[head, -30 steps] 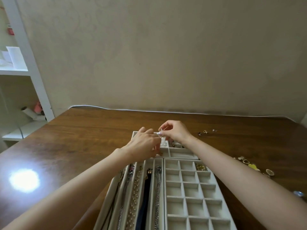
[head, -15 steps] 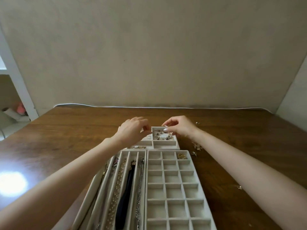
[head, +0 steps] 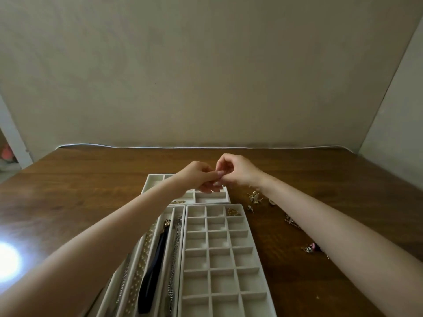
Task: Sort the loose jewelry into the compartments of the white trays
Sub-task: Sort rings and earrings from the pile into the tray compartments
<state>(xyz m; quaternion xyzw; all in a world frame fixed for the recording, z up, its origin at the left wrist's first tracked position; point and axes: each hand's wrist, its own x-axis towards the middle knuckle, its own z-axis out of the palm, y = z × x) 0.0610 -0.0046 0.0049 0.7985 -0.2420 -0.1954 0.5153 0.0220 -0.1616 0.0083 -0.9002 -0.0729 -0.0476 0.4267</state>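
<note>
My left hand point(head: 196, 177) and my right hand point(head: 240, 171) meet fingertip to fingertip just above the small far white tray point(head: 155, 179). Both pinch shut on a tiny jewelry piece that the fingers hide. In front stands a grid tray point(head: 207, 248) with a gold piece point(head: 233, 211) in its far right compartment. Beside it on the left, a long-slot tray point(head: 174, 216) holds a black necklace point(head: 153, 271), a pearl strand point(head: 142, 259) and a silver chain point(head: 174, 248). Loose jewelry point(head: 254, 196) lies on the wood to the right.
More loose pieces lie under my right forearm point(head: 291, 221) and further back toward me point(head: 309, 248). A white cable point(head: 206, 147) runs along the table's far edge by the wall. A bright glare point(head: 6, 261) sits on the table at left.
My hands, apart over the far tray half a second ago, have come together and lifted slightly. The view has swung a little to the right.
</note>
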